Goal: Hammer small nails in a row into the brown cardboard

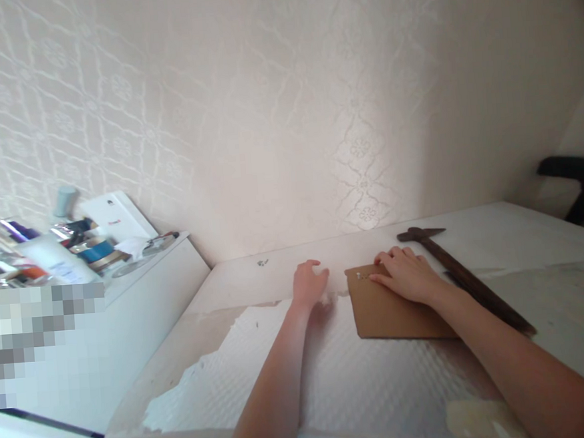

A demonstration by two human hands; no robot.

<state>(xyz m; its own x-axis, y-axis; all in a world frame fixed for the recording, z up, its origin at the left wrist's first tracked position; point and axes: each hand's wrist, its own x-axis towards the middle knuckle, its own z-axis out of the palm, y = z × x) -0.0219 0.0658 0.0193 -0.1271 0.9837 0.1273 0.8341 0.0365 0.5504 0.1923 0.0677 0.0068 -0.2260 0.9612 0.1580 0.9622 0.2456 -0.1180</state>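
My right hand (409, 276) lies palm down on a brown piece of cardboard (396, 315), fingers and thumb apart. By its thumb, a few tiny whitish bits (360, 275) show near the cardboard's far left corner. To the left of the cardboard, my left hand (311, 286) is held over the table with thumb and forefinger apart and nothing visible between them. A hammer (455, 267) with a dark wooden handle rests to the right of the cardboard, head toward the wall. Some small dark pieces (262, 263) sit near the wall, beyond my left hand.
The worn white tabletop (222, 364) has a peeling, textured covering. A white cabinet (168, 308) stands at the left, crowded with bottles, a white box (116, 214) and a blue roll (94, 251). A black armrest-like part (576, 169) is at the right. Patterned wallpaper (314, 110) backs the table.
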